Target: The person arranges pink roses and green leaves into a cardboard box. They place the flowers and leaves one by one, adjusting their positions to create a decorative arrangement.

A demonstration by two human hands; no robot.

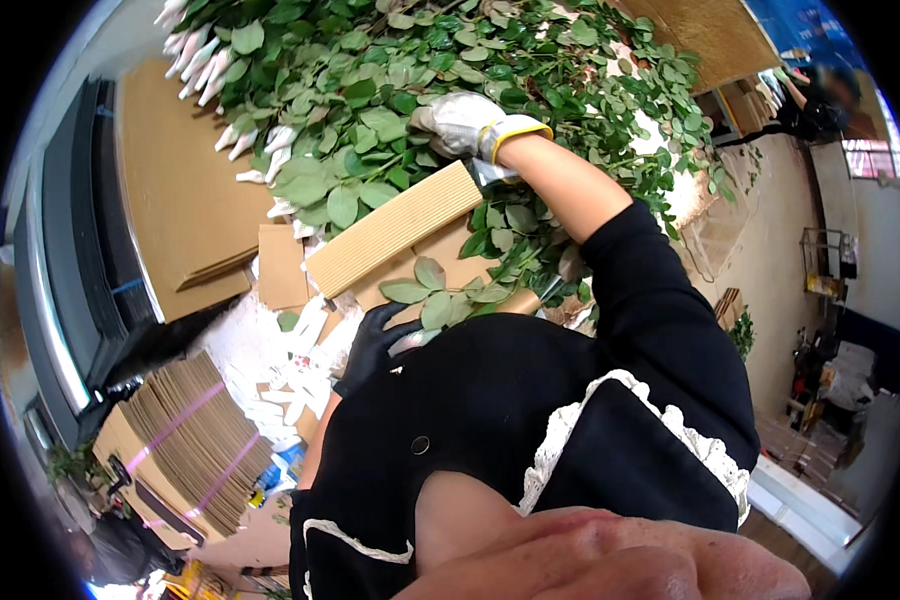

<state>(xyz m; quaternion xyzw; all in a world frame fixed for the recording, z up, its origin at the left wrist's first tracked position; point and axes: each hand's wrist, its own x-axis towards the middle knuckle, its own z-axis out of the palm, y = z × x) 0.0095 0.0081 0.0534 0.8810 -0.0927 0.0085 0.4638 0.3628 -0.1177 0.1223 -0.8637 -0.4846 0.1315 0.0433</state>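
A large heap of leafy green rose stems (350, 75) spreads across the far side, with buds in white sleeves (202, 68) at its left edge. My right hand (462, 122), in a white glove with a yellow-edged cuff, reaches into the leaves with its fingers curled down; what they grip is hidden. Close to my body, my left hand (375, 345), in a black glove, is closed round the pale end of a leafy stem (440, 298). Between the hands lies a ribbed corrugated cardboard piece (395, 230), tilted up to the right.
Loose white sleeves (300, 365) lie left of my left hand. Flat cardboard sheets (175, 180) lean at the left, above a strapped cardboard stack (185, 430). A brown board (710, 40) stands at the far right. Another person (830, 105) is in the background there.
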